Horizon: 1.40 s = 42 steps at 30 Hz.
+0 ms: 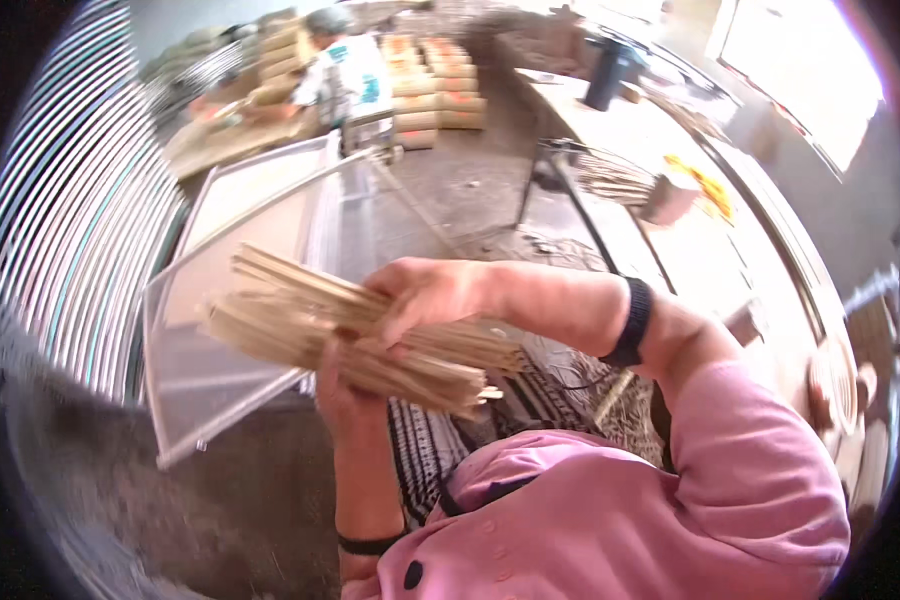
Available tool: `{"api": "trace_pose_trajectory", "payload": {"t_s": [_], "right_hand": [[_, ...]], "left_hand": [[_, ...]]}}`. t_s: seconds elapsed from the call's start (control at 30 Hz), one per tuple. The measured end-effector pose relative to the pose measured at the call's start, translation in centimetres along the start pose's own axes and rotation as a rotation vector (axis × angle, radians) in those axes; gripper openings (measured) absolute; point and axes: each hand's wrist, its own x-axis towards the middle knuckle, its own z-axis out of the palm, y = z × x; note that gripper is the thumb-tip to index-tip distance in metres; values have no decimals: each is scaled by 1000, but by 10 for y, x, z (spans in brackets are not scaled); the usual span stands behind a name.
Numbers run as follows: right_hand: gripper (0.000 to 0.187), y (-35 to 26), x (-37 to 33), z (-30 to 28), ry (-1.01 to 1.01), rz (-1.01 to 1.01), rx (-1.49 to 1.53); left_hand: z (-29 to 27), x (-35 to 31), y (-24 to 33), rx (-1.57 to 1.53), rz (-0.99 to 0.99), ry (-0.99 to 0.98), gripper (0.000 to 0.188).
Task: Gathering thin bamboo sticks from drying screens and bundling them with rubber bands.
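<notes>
A thick bundle of thin, pale wooden sticks [260,325] lies across both my hands in front of my chest. From below, my left hand [348,385] wraps round the bundle. My right hand [420,295] comes in from the right and grips the sticks from above, its fingers closed over the upper part. The bundle slants from upper left to lower right, and its cut ends [475,385] show at the lower right. Some sticks in the upper part stand slightly apart from the rest. Motion blurs the far ends.
Left of the bundle stands a mesh-covered frame [180,390], with a rack of striped rods [80,220] beyond. A long workbench [690,260] at right bears sticks [615,175] and a dark cylinder [606,75]. Another person [355,80] works far back near stacked bundles [435,95].
</notes>
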Motion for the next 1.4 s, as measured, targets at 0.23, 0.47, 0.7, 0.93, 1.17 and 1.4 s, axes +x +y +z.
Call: {"api": "trace_pose_trajectory", "payload": {"t_s": [0.23, 0.47, 0.7, 0.93, 1.17, 1.4], "right_hand": [[43, -42, -55, -78, 217, 15, 121], [31, 54, -151, -288, 575, 419, -838], [7, 203, -257, -346, 405, 887, -1001], [44, 247, -286, -361, 284, 1003, -993], [36, 67, -132, -225, 666, 447, -729], [72, 17, -59, 14, 337, 96, -189]], "left_hand": [[-33, 33, -18, -193, 83, 20, 50], [-30, 80, -41, -248, -56, -21, 43], [-19, 106, -68, -281, -116, 78, 42], [-12, 110, -75, -309, -169, 83, 42], [-1, 103, -83, -382, -157, -190, 54], [22, 48, -59, -80, -68, -37, 37]]}}
